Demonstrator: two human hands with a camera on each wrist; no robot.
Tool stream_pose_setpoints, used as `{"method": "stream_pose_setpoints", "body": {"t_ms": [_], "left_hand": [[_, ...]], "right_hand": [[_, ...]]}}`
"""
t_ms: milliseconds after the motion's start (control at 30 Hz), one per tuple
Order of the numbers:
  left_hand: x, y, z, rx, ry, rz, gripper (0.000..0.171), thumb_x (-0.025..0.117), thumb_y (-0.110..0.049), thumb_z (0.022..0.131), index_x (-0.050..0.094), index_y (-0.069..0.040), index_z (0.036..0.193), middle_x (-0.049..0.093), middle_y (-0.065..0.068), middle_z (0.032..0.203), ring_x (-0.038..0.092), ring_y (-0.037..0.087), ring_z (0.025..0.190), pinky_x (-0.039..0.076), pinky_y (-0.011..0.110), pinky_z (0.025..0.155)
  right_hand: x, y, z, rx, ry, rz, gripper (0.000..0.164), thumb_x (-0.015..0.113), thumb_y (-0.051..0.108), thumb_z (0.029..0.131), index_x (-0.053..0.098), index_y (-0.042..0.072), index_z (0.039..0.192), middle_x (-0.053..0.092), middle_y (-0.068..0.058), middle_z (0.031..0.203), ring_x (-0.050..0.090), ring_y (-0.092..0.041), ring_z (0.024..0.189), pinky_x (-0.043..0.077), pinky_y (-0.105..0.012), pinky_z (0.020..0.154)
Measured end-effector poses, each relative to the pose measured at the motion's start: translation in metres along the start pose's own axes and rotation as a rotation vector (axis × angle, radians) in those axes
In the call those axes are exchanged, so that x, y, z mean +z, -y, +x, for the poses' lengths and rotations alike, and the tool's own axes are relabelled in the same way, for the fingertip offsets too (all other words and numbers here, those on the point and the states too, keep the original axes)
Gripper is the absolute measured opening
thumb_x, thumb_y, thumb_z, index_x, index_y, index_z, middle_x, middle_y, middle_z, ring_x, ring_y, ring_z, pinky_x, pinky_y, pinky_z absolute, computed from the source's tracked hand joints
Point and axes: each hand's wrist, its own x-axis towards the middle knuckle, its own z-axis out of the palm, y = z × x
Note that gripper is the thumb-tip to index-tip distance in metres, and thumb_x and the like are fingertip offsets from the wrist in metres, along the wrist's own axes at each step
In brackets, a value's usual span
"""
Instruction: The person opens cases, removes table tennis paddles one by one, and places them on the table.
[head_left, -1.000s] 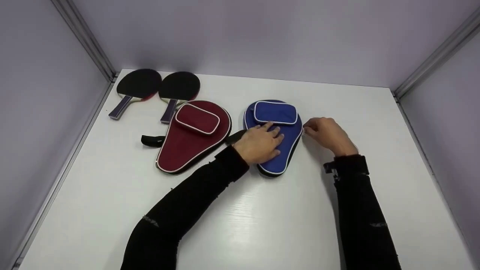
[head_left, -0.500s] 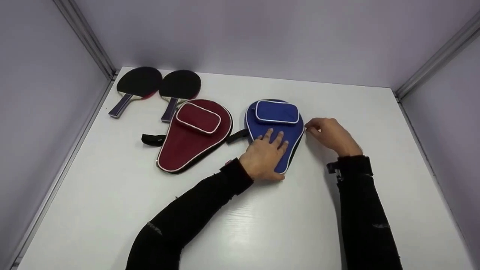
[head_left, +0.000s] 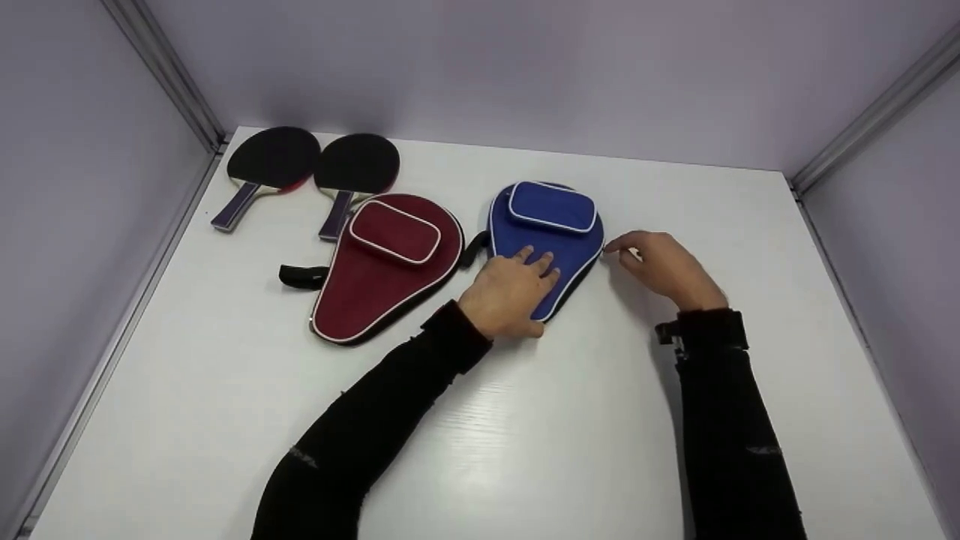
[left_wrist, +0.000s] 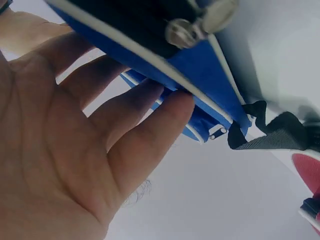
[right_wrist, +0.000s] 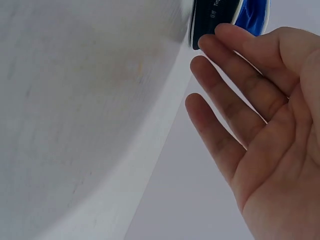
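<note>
At the table's (head_left: 570, 435) far-left corner lies the first paddle (head_left: 274, 157), black face up with a red rim showing, its handle angled toward the left edge. A black strap (head_left: 302, 277) sticks out from the red case's left side. The second paddle (head_left: 358, 163) lies just right of the first along the far edge, its handle running down beside the red case. The red case (head_left: 375, 292), white-piped with a front pocket, lies with its narrow end toward the near edge. A dark strap (head_left: 475, 250) shows between the two cases.

The left hand (head_left: 506, 292) rests with fingers spread on the lower part of the blue case (head_left: 574, 244), which lies right of the red one, its wide, pocketed end toward the far edge. The right hand (head_left: 664, 266), thumb and forefinger apart and fingers nearly straight, reaches the blue case's right side with its forefinger tip.
</note>
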Motion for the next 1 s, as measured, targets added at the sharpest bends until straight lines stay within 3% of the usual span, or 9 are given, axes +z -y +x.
{"method": "stream_pose_setpoints", "body": {"t_ms": [233,433,567,733,1000], "left_hand": [[0.005,-0.012,0.006,-0.077,-0.118,0.027,0.077,0.072,-0.047,0.108,0.057,-0.011,0.175,0.061,0.015,0.178,0.065,0.040,0.161,0.072,0.052,0.111],[0.009,-0.018,0.008,-0.169,-0.301,0.071,0.054,0.064,-0.030,0.116,0.068,-0.010,0.166,0.078,0.011,0.159,0.083,0.031,0.137,0.077,0.045,0.091],[0.009,-0.017,0.008,-0.195,-0.396,0.058,0.049,0.064,-0.026,0.117,0.071,-0.008,0.162,0.085,0.010,0.146,0.088,0.027,0.120,0.076,0.042,0.083],[0.006,-0.016,0.007,-0.208,-0.430,0.040,0.050,0.064,-0.023,0.117,0.069,-0.007,0.164,0.086,0.010,0.138,0.089,0.024,0.101,0.074,0.039,0.074],[-0.002,-0.011,0.004,-0.255,-0.430,-0.038,0.058,0.066,-0.021,0.116,0.059,-0.007,0.172,0.085,0.010,0.142,0.089,0.024,0.090,0.073,0.039,0.069]], "right_hand": [[0.002,0.001,0.001,-0.011,0.009,0.008,0.038,0.055,0.002,0.114,0.085,0.001,0.139,0.081,-0.023,0.148,0.071,-0.044,0.150,0.054,-0.064,0.130],[0.006,0.003,0.004,-0.039,0.013,0.018,0.038,0.056,0.000,0.115,0.081,-0.003,0.142,0.080,-0.027,0.149,0.070,-0.047,0.151,0.054,-0.065,0.131],[0.008,0.004,0.006,-0.095,0.006,-0.007,0.038,0.056,-0.001,0.114,0.080,-0.004,0.143,0.078,-0.027,0.151,0.069,-0.047,0.152,0.053,-0.065,0.132],[0.008,0.007,0.005,-0.144,-0.008,-0.034,0.037,0.057,-0.002,0.114,0.081,-0.003,0.141,0.077,-0.025,0.152,0.069,-0.046,0.151,0.053,-0.063,0.132],[0.014,0.012,0.005,-0.171,0.027,-0.036,0.039,0.058,0.000,0.114,0.079,-0.001,0.147,0.071,-0.024,0.160,0.065,-0.046,0.156,0.051,-0.065,0.134]]}}
